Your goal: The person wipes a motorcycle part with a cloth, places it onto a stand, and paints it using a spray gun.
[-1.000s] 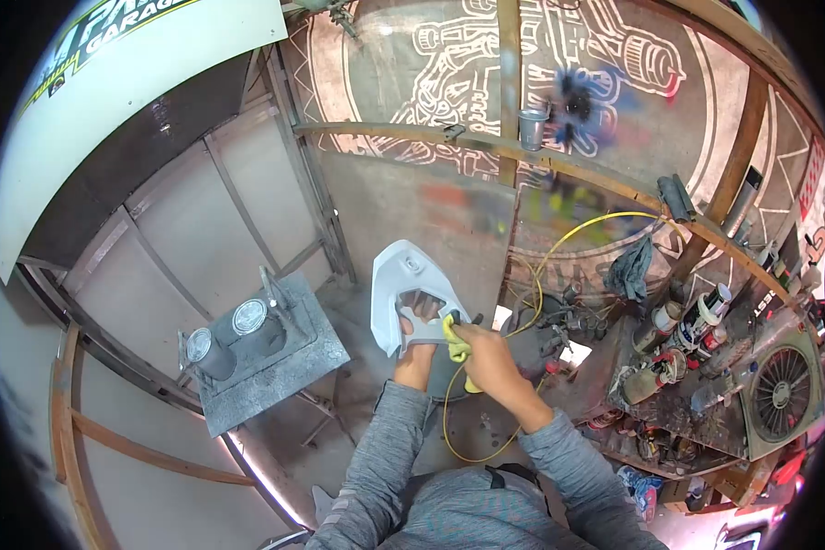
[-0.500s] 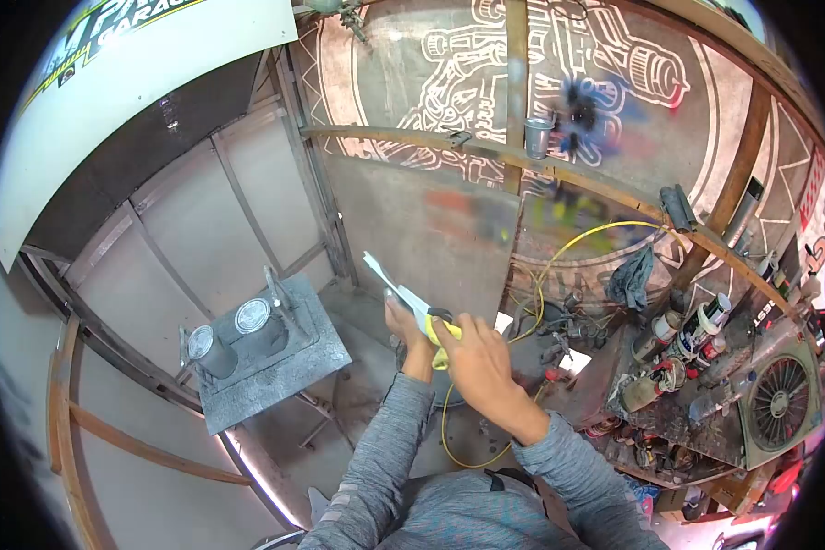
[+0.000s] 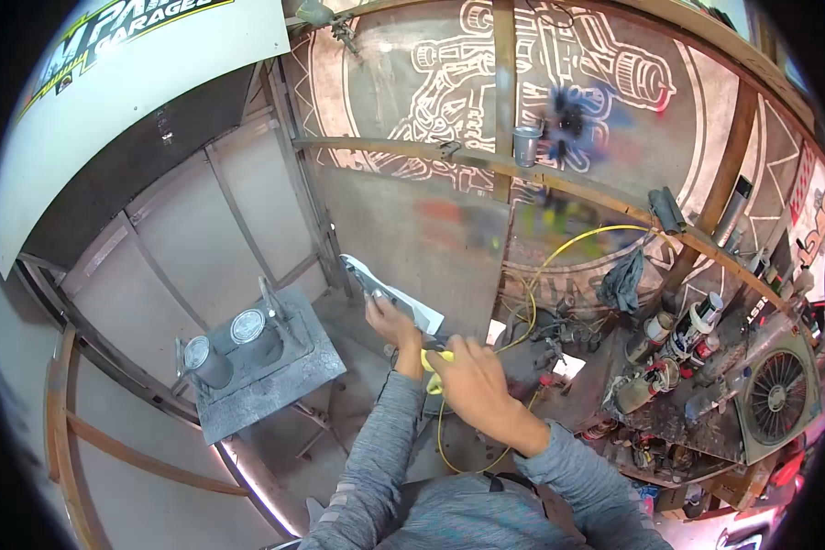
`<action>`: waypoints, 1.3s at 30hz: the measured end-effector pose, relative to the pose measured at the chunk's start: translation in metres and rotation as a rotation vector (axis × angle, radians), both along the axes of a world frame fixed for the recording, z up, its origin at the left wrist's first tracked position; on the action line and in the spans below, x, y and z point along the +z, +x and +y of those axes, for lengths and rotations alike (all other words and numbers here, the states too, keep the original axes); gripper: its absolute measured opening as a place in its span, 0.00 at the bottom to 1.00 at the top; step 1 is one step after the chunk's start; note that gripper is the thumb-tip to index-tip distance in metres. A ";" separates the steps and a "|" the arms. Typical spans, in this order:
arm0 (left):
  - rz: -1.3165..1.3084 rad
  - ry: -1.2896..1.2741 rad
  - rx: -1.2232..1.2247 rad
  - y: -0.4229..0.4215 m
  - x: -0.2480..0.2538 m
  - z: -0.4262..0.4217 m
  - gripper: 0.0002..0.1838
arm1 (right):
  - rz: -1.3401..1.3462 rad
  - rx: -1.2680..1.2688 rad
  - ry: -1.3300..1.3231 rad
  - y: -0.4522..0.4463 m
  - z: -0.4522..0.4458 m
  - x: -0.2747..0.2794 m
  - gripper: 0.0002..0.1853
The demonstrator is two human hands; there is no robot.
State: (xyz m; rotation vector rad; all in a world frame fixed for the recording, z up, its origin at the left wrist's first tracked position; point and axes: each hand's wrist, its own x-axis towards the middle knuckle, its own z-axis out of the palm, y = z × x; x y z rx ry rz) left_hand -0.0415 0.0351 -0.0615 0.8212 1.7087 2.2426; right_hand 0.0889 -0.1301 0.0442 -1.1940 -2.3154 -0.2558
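My left hand (image 3: 391,323) is closed around a thin piece with a white edge and a grey face (image 3: 417,311), held tilted in front of me. Close below its lower right end, my right hand (image 3: 477,378) is closed on a small yellow and black item (image 3: 433,371). My fingers partly cover that item, so its exact kind does not show. Both hands are held up near my body, with the right wrist crossing toward the left.
To the left, two metal cans (image 3: 208,363) stand on a grey-spattered board (image 3: 293,383). A yellow hose (image 3: 559,259) loops down on the right. Bottles and cans (image 3: 692,335) crowd a workbench beside a round fan (image 3: 777,397). A cup (image 3: 526,147) sits on the wall rail.
The white-edged piece has turned, showing more of its grey face. My right hand and the yellow and black item have moved down, away from the piece's middle.
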 end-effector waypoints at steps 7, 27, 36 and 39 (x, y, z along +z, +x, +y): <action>-0.001 0.039 -0.026 0.011 0.011 0.000 0.29 | 0.097 -0.142 0.068 0.018 0.013 0.023 0.25; -0.761 0.514 -1.178 0.065 -0.012 0.012 0.40 | 1.003 -0.013 -0.376 0.107 0.049 -0.020 0.29; -1.238 0.397 -1.511 0.102 0.019 -0.004 0.47 | 1.256 -0.068 -0.325 0.179 0.058 -0.015 0.30; -0.997 0.494 -1.716 0.109 -0.008 0.003 0.47 | 1.357 -0.091 -0.336 0.197 0.062 -0.012 0.30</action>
